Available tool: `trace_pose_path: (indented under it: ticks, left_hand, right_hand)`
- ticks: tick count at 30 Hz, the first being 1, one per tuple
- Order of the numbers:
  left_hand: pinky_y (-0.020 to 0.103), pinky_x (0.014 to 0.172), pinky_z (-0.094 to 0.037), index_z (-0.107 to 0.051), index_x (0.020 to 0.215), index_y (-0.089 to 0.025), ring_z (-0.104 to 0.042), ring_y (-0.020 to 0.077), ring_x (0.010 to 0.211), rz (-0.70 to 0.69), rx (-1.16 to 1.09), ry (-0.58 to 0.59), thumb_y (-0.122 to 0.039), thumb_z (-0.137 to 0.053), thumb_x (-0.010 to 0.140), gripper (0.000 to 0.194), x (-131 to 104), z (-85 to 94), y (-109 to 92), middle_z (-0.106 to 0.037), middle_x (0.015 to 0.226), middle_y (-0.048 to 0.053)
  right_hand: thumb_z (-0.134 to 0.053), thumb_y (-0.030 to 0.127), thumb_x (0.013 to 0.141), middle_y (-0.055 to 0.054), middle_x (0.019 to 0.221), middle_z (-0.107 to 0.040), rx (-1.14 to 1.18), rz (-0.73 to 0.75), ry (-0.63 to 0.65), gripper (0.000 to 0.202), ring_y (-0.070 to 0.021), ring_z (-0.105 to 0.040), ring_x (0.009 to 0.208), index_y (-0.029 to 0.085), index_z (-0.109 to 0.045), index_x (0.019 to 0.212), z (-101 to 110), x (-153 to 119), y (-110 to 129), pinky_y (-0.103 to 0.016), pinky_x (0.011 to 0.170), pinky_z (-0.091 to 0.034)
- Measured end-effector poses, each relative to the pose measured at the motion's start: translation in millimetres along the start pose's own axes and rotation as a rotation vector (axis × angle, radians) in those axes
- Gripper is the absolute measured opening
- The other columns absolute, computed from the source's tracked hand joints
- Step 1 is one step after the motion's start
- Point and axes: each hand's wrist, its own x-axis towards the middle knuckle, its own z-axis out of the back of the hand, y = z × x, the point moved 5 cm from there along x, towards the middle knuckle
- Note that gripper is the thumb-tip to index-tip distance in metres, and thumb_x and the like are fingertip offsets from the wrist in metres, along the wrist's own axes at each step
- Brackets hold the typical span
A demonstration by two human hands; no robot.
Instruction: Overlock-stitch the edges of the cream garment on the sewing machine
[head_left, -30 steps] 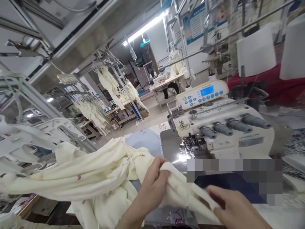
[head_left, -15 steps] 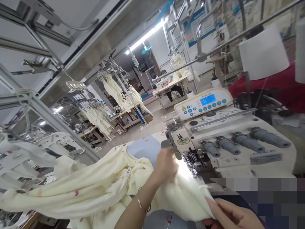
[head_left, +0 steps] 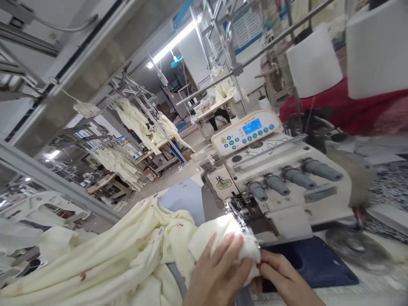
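Note:
A long cream garment [head_left: 127, 259] with small red marks lies bunched across the table from the lower left toward the sewing machine [head_left: 280, 182]. My left hand [head_left: 219, 272] lies flat on the garment's bunched end, right in front of the presser foot [head_left: 242, 210]. My right hand [head_left: 283, 278] pinches the same fabric edge from the right, fingertips meeting the left hand. The machine's lamp lights the cloth at the needle.
A control panel [head_left: 247, 131] with a blue screen sits on top of the machine. A dark blue pad [head_left: 315, 263] lies to the right of my hands. White thread cones [head_left: 314, 61] stand behind. Cream garments [head_left: 134, 121] hang on overhead rails to the left.
Both hands have come together, pushing the fabric end up to the presser foot. The right hand moved left to meet the left hand. The view swung slightly left.

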Motion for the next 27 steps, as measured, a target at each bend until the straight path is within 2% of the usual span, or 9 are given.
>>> trace_pose_path:
  ticks: [3, 5, 8, 11, 13, 15, 18, 21, 27]
  left_hand:
    - [0.042, 0.104, -0.044, -0.047, 0.134, -0.016, -0.046, 0.0219, 0.132, 0.028, -0.105, 0.083, -0.005, -0.034, 0.09, 0.047, 7.6, 4.5, 11.8, -0.056, 0.135, 0.013]
    - [0.04, 0.106, -0.043, -0.046, 0.134, -0.012, -0.048, 0.0208, 0.129, 0.022, -0.135, 0.087, -0.002, -0.035, 0.087, 0.05, 13.6, 8.2, 16.5, -0.059, 0.13, 0.014]
    - [0.043, 0.105, -0.044, -0.048, 0.133, -0.013, -0.053, 0.0248, 0.122, 0.034, -0.033, 0.093, -0.004, -0.037, 0.085, 0.05, 21.5, 2.2, 11.2, -0.062, 0.121, 0.015]
    - [0.051, 0.101, -0.046, -0.052, 0.131, -0.027, -0.061, 0.0301, 0.111, 0.107, 0.16, 0.104, -0.016, -0.046, 0.088, 0.044, 28.9, -10.3, -4.4, -0.066, 0.11, 0.01]
    - [0.054, 0.101, -0.046, -0.054, 0.128, -0.03, -0.063, 0.0328, 0.108, 0.122, 0.263, 0.054, -0.021, -0.054, 0.087, 0.042, 32.6, -11.3, -17.5, -0.067, 0.107, 0.01]
    - [0.056, 0.102, -0.045, -0.054, 0.129, -0.029, -0.061, 0.0363, 0.113, 0.13, 0.338, -0.052, -0.016, -0.059, 0.084, 0.047, 33.1, -3.4, -28.4, -0.066, 0.114, 0.012]
    - [0.048, 0.101, -0.049, -0.055, 0.129, -0.027, -0.058, 0.0343, 0.12, 0.203, 0.29, -0.227, -0.003, -0.058, 0.081, 0.054, 27.6, 19.2, -35.9, -0.065, 0.121, 0.011]
    - [0.031, 0.09, -0.056, -0.057, 0.124, -0.026, -0.071, 0.0193, 0.092, 0.386, -0.112, -0.289, -0.003, -0.053, 0.085, 0.045, 23.2, 37.7, -29.3, -0.07, 0.107, 0.006]
    - [0.02, 0.054, -0.054, -0.051, 0.125, -0.02, -0.063, 0.0138, 0.069, 0.901, -1.032, -0.07, -0.03, -0.062, 0.085, 0.042, 35.8, 24.1, 3.9, -0.066, 0.089, 0.005]
  right_hand:
    - [-0.039, 0.03, 0.081, -0.002, 0.068, -0.065, -0.1, 0.085, 0.032, 0.032, -0.0156, -0.065, 0.066, 0.018, -0.066, 0.07, 6.4, -9.3, 9.2, -0.022, 0.061, -0.053]
    - [-0.041, 0.03, 0.084, -0.002, 0.076, -0.068, -0.233, 0.141, -0.06, 0.03, -0.0151, -0.067, 0.07, 0.019, -0.069, 0.082, 28.2, -22.3, 9.5, -0.021, 0.063, -0.054]
    - [-0.042, 0.039, 0.088, -0.006, 0.098, -0.069, -0.504, 0.211, -0.428, 0.035, -0.0196, -0.067, 0.086, 0.02, -0.065, 0.107, 92.9, -48.3, 7.5, -0.031, 0.079, -0.056]
    - [-0.041, 0.045, 0.087, -0.015, 0.108, -0.062, -0.804, 0.239, -0.882, 0.042, -0.0346, -0.059, 0.102, 0.016, -0.059, 0.111, 168.4, -78.6, 11.0, -0.055, 0.093, -0.044]
    - [-0.044, 0.052, 0.086, -0.017, 0.098, -0.06, -0.965, 0.241, -1.003, 0.041, -0.0402, -0.056, 0.098, 0.018, -0.06, 0.101, 202.8, -90.4, 14.1, -0.058, 0.088, -0.042]
    - [-0.039, 0.053, 0.089, -0.014, 0.083, -0.059, -1.06, 0.277, -1.004, 0.037, -0.0353, -0.058, 0.081, 0.022, -0.06, 0.089, 219.0, -95.2, 17.7, -0.05, 0.075, -0.046]
    - [-0.035, 0.049, 0.093, -0.009, 0.078, -0.06, -1.093, 0.393, -0.935, 0.031, -0.029, -0.058, 0.072, 0.026, -0.057, 0.089, 208.0, -96.4, 26.7, -0.042, 0.065, -0.045]
    - [-0.046, 0.048, 0.093, -0.008, 0.092, -0.061, -1.05, 0.518, -0.878, 0.026, -0.0283, -0.06, 0.084, 0.025, -0.055, 0.101, 163.6, -91.3, 39.5, -0.039, 0.071, -0.047]
    - [-0.058, 0.02, 0.09, -0.006, 0.096, -0.06, -0.949, 1.006, -0.531, 0.013, -0.019, -0.059, 0.091, 0.016, -0.057, 0.103, 38.4, -66.8, 65.7, -0.032, 0.085, -0.046]
